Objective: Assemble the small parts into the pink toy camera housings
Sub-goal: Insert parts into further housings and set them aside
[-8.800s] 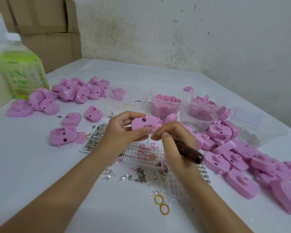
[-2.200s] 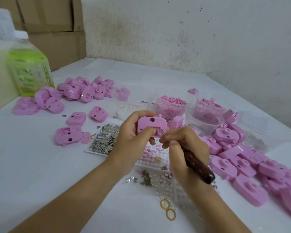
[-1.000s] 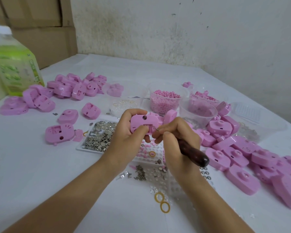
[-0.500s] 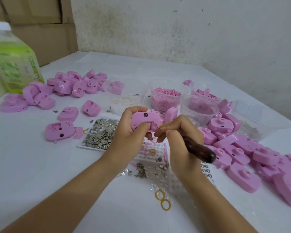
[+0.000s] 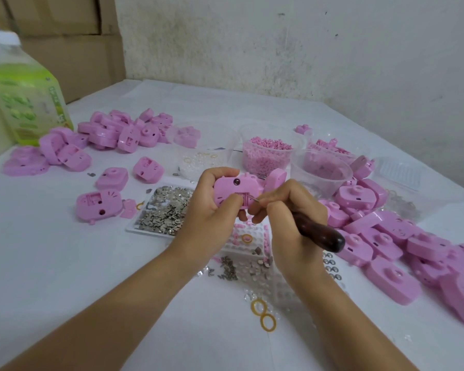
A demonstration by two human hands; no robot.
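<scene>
Grips pink housing (image 5: 233,189) by its edges in left hand (image 5: 206,212), above the surface (image 5: 65,253). Holds dark-handled tool (image 5: 319,232) in right hand (image 5: 287,220), tip at housing. Likely light, stiff, slippery; best held by rim.

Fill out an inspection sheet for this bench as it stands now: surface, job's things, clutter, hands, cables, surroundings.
Surface: white table, strewn with parts.
Job's things: held housing, pink, lifted off the table; tool with a dark wooden handle; tray of metal parts; tub of pink bits; loose housings heaped at right and far left.
Clutter: two yellow rings near the front edge; bottle with a green label, far left.
Hands: left hand grips the held housing; right hand grips the tool, its thin metal tip at the housing's face.
Cables: nothing seen.
Surroundings: stained wall; cardboard boxes behind the table's left corner.
</scene>
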